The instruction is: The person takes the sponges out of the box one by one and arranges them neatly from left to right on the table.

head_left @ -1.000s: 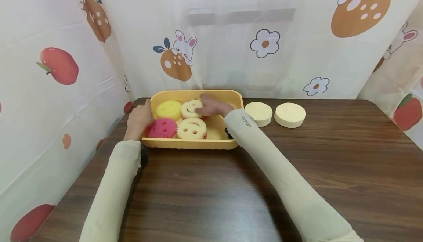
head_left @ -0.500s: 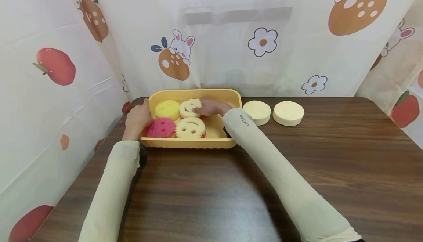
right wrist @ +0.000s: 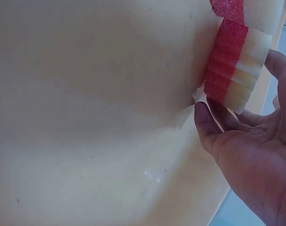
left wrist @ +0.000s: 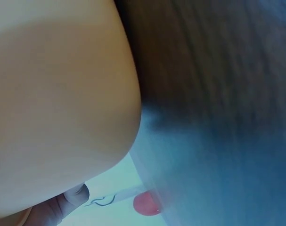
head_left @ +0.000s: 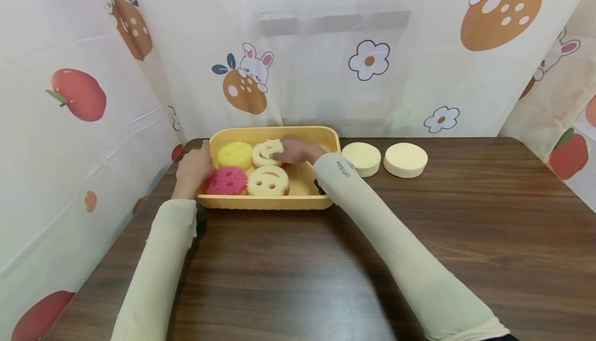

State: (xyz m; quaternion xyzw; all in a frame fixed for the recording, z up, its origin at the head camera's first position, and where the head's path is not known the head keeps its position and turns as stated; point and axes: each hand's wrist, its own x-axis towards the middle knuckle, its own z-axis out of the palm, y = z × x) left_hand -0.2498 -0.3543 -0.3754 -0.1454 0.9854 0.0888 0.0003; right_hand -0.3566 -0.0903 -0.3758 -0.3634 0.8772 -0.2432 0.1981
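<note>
A yellow plastic bin (head_left: 265, 203) stands against the back wall at the left, holding several round smiley-face sponges. At its left end, my left hand (head_left: 193, 167) grips the rim; a fingertip (left wrist: 77, 194) shows against the outer wall in the left wrist view. Inside, my right hand (head_left: 300, 150) pinches the back cream-and-red sponge (head_left: 264, 153) at its right edge. The right wrist view shows fingers around the layered side of this sponge (right wrist: 232, 66). Beside it lies a yellow sponge (head_left: 234, 154); in front are a pink sponge (head_left: 226, 181) and another cream-topped one (head_left: 268, 181).
Two plain cream discs (head_left: 361, 158) (head_left: 405, 160) lie on the brown wooden table (head_left: 288, 268), just right of the bin. A printed curtain (head_left: 316, 87) hangs directly behind and along both sides.
The head view has shifted very slightly. My right hand's fingers have drawn in closer around the back cream sponge; my left hand and the bin stay in place.
</note>
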